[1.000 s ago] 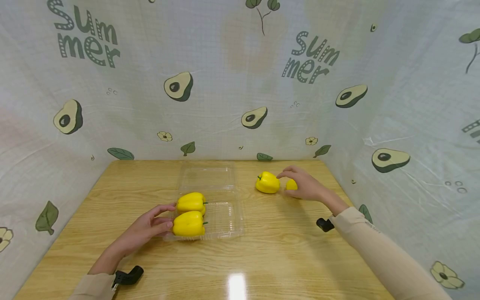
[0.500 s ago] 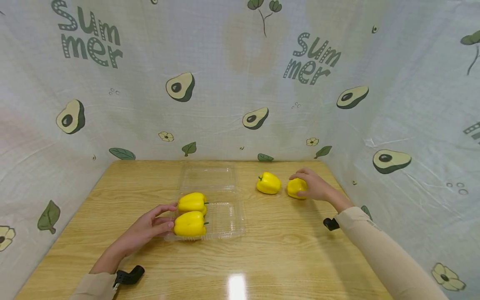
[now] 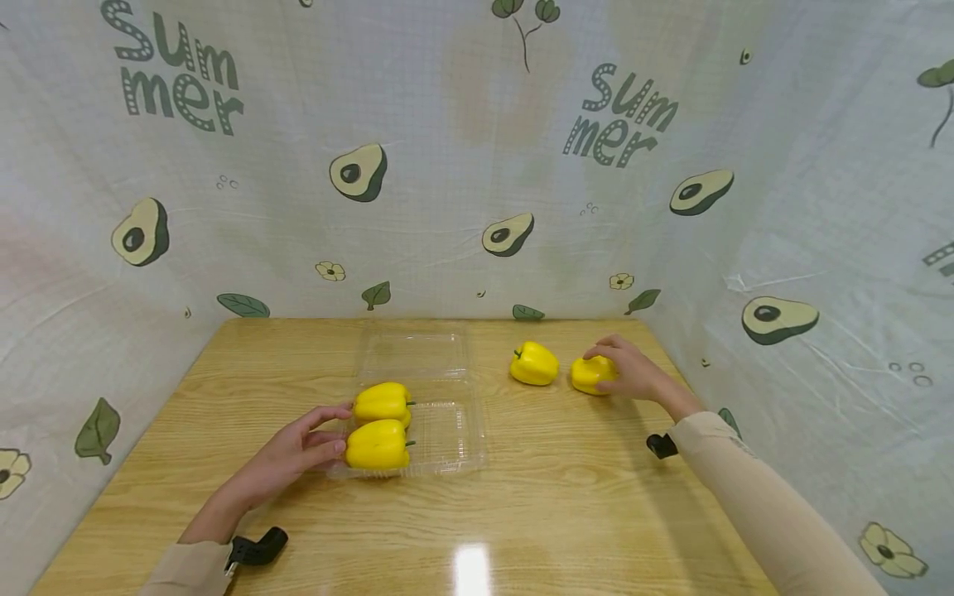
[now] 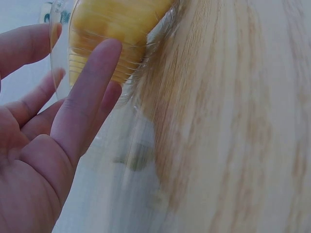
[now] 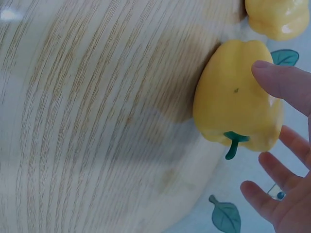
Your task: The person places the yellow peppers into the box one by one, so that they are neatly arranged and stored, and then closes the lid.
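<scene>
In the head view my left hand (image 3: pixel 304 451) rests at the left edge of a clear plastic clamshell box (image 3: pixel 447 439). Its thumb and fingers (image 4: pixel 87 92) are spread, fairly straight, against the box wall. Two yellow bell peppers (image 3: pixel 383 404) lie in the left half of the box, stems toward the right. On the far right of the table my right hand (image 3: pixel 632 370) holds another yellow bell pepper (image 3: pixel 589 375), thumb on one side and fingers on the other; part of the fingers is hidden. That pepper (image 5: pixel 233 97) sits on the wood, its green stem showing.
One more yellow bell pepper (image 3: pixel 534 364) lies just left of the right hand's pepper. The box lid (image 3: pixel 413 352) is folded back flat on the wooden table (image 3: pixel 537 505). A printed cloth (image 3: pixel 447 108) hangs behind and along the sides.
My right hand has moved right, past the nearer loose pepper, to the far-right one and around its right side. My left hand and the box stay where they were.
</scene>
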